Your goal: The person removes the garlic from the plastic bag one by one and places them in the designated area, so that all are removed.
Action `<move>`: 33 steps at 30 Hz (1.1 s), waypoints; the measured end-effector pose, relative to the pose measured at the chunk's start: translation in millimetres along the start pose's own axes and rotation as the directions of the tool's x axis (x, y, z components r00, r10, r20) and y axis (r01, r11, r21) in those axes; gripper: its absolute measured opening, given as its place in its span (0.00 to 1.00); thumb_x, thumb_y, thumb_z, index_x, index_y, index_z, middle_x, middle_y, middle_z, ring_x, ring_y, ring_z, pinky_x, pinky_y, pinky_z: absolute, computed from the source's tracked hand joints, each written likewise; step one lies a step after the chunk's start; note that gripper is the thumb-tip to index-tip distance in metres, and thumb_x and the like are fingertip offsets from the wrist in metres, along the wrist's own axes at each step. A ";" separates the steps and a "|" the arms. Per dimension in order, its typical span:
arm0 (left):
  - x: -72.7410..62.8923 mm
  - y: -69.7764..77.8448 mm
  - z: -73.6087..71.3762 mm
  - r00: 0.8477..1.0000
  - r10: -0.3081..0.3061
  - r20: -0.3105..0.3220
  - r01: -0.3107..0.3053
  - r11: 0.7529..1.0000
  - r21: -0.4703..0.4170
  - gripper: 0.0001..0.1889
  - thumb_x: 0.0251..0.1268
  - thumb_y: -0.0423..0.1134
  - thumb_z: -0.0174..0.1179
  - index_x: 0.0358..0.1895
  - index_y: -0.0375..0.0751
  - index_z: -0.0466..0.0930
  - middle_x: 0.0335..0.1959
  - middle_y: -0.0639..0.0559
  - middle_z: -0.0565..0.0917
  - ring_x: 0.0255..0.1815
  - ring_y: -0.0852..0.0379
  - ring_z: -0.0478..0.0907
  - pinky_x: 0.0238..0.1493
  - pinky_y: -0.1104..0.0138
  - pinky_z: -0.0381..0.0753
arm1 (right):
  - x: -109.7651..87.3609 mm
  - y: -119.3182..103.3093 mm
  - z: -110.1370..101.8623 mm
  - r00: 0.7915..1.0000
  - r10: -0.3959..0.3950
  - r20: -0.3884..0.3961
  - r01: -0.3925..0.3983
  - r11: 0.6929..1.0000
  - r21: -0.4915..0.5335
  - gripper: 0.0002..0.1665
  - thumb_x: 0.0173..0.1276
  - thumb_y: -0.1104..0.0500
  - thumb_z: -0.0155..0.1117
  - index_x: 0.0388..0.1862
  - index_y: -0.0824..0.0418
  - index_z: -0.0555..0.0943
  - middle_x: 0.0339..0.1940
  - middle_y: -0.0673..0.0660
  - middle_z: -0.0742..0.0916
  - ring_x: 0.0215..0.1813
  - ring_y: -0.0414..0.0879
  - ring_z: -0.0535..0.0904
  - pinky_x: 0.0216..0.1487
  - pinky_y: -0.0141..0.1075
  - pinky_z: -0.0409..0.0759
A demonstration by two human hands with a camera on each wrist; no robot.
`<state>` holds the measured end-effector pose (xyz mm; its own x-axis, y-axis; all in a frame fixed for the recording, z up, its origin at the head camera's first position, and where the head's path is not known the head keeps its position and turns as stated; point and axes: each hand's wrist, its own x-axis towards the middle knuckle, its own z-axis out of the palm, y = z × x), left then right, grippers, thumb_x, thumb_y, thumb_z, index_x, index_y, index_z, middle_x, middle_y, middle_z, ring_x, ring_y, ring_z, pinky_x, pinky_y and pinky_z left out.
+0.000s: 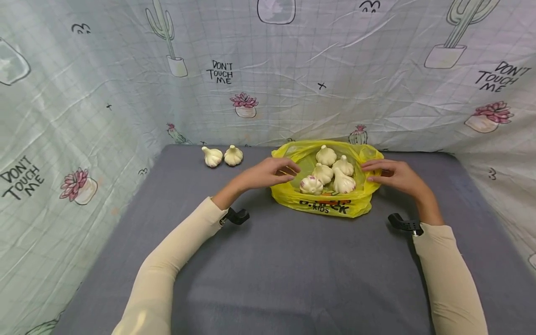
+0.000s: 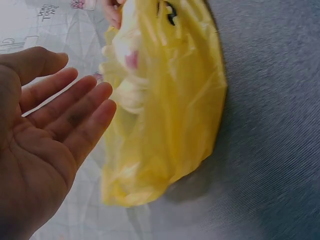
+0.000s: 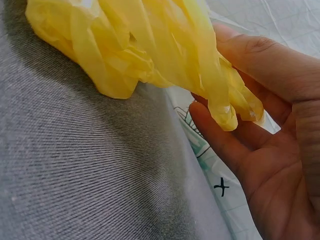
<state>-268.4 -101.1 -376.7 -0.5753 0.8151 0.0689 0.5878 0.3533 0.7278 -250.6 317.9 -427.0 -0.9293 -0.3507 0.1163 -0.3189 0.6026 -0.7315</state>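
Note:
A yellow plastic bag (image 1: pixel 322 207) lies with its mouth spread wide, and several garlic bulbs (image 1: pixel 323 174) show inside it. At the bag's left rim is my left hand (image 1: pixel 274 171), its fingers loosely extended; in the left wrist view its palm (image 2: pixel 40 155) shows with nothing in it. My right hand (image 1: pixel 395 176) is at the right rim. In the right wrist view, a gathered edge of the bag (image 3: pixel 200 60) hangs between thumb and fingers, and the plastic covers the thumb tip. Black print marks the bag's front.
Two more garlic bulbs, one on the left (image 1: pixel 212 157) and one beside it (image 1: pixel 233 156), sit on the grey tabletop (image 1: pixel 268 274) left of the bag. A printed curtain (image 1: pixel 276 70) hangs behind the table and along its sides. Each wrist wears a black camera mount.

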 end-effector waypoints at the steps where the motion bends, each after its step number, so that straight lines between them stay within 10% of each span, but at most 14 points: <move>1: 1.1 -1.6 2.0 1.000 -0.011 -0.003 0.011 1.000 -0.008 0.16 0.79 0.36 0.56 0.64 0.35 0.77 0.61 0.38 0.81 0.61 0.50 0.80 0.61 0.66 0.79 | -0.3 0.2 -0.6 1.000 0.004 -0.002 -0.004 1.000 0.006 0.19 0.71 0.59 0.70 0.60 0.57 0.86 0.66 0.58 0.82 0.55 0.26 0.75 0.40 0.26 0.76; 17: 33.6 -12.6 19.5 0.975 -0.221 0.024 0.222 0.964 -0.147 0.18 0.81 0.39 0.52 0.63 0.30 0.75 0.56 0.41 0.83 0.52 0.48 0.83 0.51 0.63 0.84 | 0.2 -0.4 -1.6 1.000 0.012 -0.004 -0.012 0.999 -0.037 0.19 0.76 0.55 0.65 0.63 0.57 0.84 0.64 0.60 0.84 0.48 0.30 0.77 0.38 0.28 0.76; 29: 66.9 -9.1 4.4 0.834 -0.434 0.341 0.541 0.764 -0.351 0.12 0.75 0.41 0.61 0.41 0.33 0.75 0.37 0.43 0.85 0.35 0.52 0.81 0.50 0.59 0.82 | 1.2 0.6 -3.0 0.999 0.034 0.005 -0.033 0.996 -0.080 0.20 0.78 0.52 0.62 0.64 0.55 0.83 0.64 0.59 0.84 0.49 0.30 0.75 0.41 0.28 0.76; 33: 74.0 -5.9 3.8 0.797 -0.454 0.398 0.592 0.717 -0.369 0.17 0.72 0.38 0.65 0.53 0.30 0.73 0.37 0.43 0.86 0.37 0.53 0.83 0.53 0.57 0.81 | 2.9 0.2 -1.2 1.000 0.025 0.002 -0.025 0.996 -0.084 0.20 0.78 0.51 0.62 0.64 0.55 0.84 0.63 0.59 0.84 0.47 0.34 0.77 0.39 0.30 0.76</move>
<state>-312.3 -41.1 -378.4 -0.4989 0.6723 -0.5469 -0.1293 0.5662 0.8141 -253.6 317.9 -426.0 -0.9365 -0.3369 0.0969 -0.3106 0.6693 -0.6750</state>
